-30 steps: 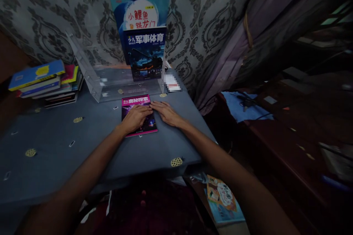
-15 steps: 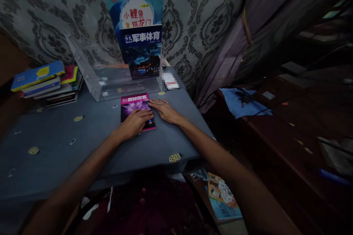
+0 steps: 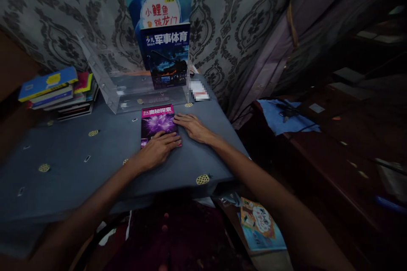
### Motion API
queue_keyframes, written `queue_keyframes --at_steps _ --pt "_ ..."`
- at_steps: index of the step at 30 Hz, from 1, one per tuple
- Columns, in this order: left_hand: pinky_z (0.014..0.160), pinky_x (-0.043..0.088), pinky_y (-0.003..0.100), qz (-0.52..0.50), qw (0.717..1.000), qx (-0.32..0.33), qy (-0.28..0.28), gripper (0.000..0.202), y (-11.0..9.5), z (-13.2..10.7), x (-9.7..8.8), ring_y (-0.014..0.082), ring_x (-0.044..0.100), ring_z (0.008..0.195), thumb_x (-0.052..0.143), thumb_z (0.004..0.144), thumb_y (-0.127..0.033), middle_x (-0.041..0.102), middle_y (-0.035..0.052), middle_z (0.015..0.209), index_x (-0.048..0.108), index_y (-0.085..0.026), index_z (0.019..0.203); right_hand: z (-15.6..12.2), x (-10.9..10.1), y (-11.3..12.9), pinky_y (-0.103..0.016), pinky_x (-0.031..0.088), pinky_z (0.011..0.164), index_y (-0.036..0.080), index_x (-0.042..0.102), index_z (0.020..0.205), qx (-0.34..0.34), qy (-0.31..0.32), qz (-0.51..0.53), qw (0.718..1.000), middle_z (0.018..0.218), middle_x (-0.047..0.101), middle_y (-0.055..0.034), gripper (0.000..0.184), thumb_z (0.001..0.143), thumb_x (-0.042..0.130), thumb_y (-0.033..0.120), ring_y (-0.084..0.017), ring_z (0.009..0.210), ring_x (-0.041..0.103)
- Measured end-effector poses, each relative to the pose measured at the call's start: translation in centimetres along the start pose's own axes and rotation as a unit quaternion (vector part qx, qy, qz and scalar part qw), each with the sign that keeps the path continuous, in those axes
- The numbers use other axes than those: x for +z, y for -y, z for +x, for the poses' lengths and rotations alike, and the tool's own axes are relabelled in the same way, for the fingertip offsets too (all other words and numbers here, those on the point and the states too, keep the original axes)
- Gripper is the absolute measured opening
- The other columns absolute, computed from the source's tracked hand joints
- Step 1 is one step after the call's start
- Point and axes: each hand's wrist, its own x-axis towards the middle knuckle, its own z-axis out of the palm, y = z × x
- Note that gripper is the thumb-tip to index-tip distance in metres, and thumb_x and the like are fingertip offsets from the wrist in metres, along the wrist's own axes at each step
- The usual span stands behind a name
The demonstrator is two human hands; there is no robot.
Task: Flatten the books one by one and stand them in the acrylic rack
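A pink and purple book lies flat on the grey tablecloth. My left hand rests palm down on the book's near edge, fingers stretched flat. My right hand lies flat on the cloth against the book's right edge, fingers spread. Behind the book stands a clear acrylic rack that holds an upright dark blue book, with a taller light blue book behind it.
A pile of books sits at the table's back left. Patterned wallpaper and a curtain close the back. A dark wooden unit with a blue cloth stands to the right. A picture book lies on the floor.
My left hand has slid back toward me, from the middle of the pink book to its near edge, uncovering most of the cover. My right hand stays beside the book.
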Motion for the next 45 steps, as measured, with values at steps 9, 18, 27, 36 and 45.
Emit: queue_keyframes --at_steps 9,18,27,36,45 --pt "0.118 0.034 0.046 0.055 0.998 -0.03 0.023 0.054 -2.4 -1.4 0.1 0.0211 0.044 0.145 0.043 0.095 -0.007 0.056 0.0093 0.151 0.05 -0.02 0.147 -3.0 0.0 1.5 -0.055 0.032 0.12 0.024 0.052 0.148 -0.032 0.017 0.001 0.999 0.156 0.05 -0.0082 0.063 0.09 0.041 0.001 -0.023 0.15 0.038" --pt "0.118 0.036 0.048 0.099 0.99 -0.098 0.017 0.06 -5.3 -2.0 1.3 0.0251 0.039 0.149 0.037 0.092 -0.005 0.049 0.0137 0.156 0.043 -0.012 0.152 -8.5 0.6 4.5 -0.054 0.032 0.122 0.028 0.042 0.154 -0.032 0.02 0.01 0.999 0.156 0.05 -0.0059 0.066 0.093 0.038 0.004 -0.02 0.15 0.037" --pt "0.118 0.038 0.048 0.102 0.986 -0.131 -0.01 0.055 -5.6 -3.6 1.8 0.0254 0.042 0.147 0.036 0.096 -0.007 0.049 0.0136 0.155 0.045 -0.012 0.15 -9.0 0.8 5.3 -0.055 0.034 0.121 0.026 0.043 0.154 -0.037 0.02 -0.022 0.999 0.154 0.053 -0.0065 0.07 0.089 0.04 0.0 -0.021 0.149 0.039" --pt "0.112 0.047 0.046 0.093 0.972 -0.193 -0.099 0.052 -5.2 -7.5 0.7 0.0258 0.057 0.134 0.041 0.097 -0.008 0.059 0.0145 0.146 0.051 -0.016 0.147 -9.0 1.0 4.8 -0.055 0.037 0.119 0.029 0.045 0.152 -0.042 0.016 -0.037 0.998 0.153 0.054 -0.0061 0.067 0.091 0.04 0.002 -0.022 0.147 0.043" --pt "0.106 0.053 0.047 0.087 0.952 -0.237 -0.172 0.05 -4.5 -10.6 1.1 0.025 0.065 0.124 0.039 0.101 -0.013 0.064 0.0123 0.14 0.049 -0.021 0.149 -8.5 0.7 5.6 -0.056 0.039 0.118 0.025 0.052 0.147 -0.044 0.016 -0.058 0.997 0.152 0.055 -0.0079 0.058 0.093 0.041 0.004 -0.023 0.146 0.045"
